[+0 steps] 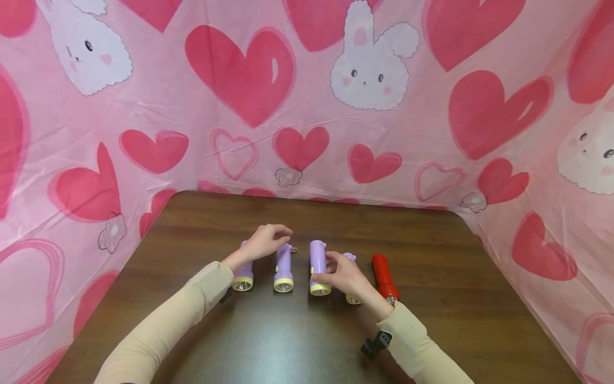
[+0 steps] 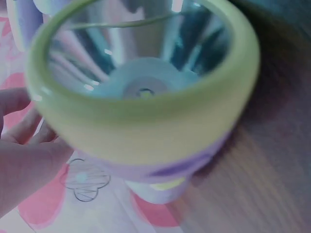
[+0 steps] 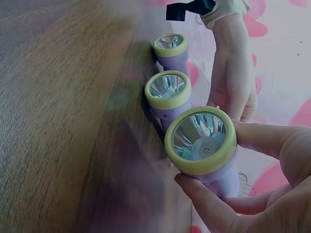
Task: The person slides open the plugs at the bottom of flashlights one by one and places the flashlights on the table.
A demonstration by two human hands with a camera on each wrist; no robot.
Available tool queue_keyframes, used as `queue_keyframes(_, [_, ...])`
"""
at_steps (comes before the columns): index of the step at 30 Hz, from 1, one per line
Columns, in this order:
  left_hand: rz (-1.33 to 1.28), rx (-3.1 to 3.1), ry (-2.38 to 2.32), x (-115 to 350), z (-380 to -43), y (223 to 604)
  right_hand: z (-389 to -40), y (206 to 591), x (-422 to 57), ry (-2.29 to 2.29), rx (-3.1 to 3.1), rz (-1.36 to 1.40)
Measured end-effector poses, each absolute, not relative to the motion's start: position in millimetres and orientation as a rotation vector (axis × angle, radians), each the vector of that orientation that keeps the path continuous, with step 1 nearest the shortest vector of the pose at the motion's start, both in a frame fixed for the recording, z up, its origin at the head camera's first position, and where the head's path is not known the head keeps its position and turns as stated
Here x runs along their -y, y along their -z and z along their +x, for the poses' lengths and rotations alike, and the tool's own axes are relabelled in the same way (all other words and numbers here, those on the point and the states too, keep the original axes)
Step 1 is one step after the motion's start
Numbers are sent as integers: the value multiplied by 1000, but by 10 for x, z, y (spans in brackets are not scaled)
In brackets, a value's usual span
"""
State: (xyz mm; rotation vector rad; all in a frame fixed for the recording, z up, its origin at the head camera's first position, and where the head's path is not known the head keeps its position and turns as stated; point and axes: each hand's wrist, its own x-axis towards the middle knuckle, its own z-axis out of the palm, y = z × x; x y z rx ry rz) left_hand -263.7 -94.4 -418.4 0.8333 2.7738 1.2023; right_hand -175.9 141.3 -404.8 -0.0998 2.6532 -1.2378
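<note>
Fingers of the right hand [image 1: 347, 273] pinch one purple flashlight [image 1: 317, 254]; light, even pressure should prevent rolling. Left hand [image 1: 265, 241] has loosely bent fingers.

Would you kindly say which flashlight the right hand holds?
It's the third purple flashlight from the left in the head view, the only one the right hand grips.

A table [image 1: 278, 341] bears purple flashlights [image 1: 283, 264] and a red flashlight [image 1: 383, 274].

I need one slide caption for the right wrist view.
The right hand grips a purple, yellow-rimmed cylindrical flashlight, with two similar purple flashlights and the left hand beyond.
</note>
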Motion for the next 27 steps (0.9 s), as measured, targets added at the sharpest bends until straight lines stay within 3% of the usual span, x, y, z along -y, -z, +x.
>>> queue_keyframes(27, [912, -2670, -1292, 796, -2452, 4011, -1633, 3873, -1318, 1297, -2689, -249])
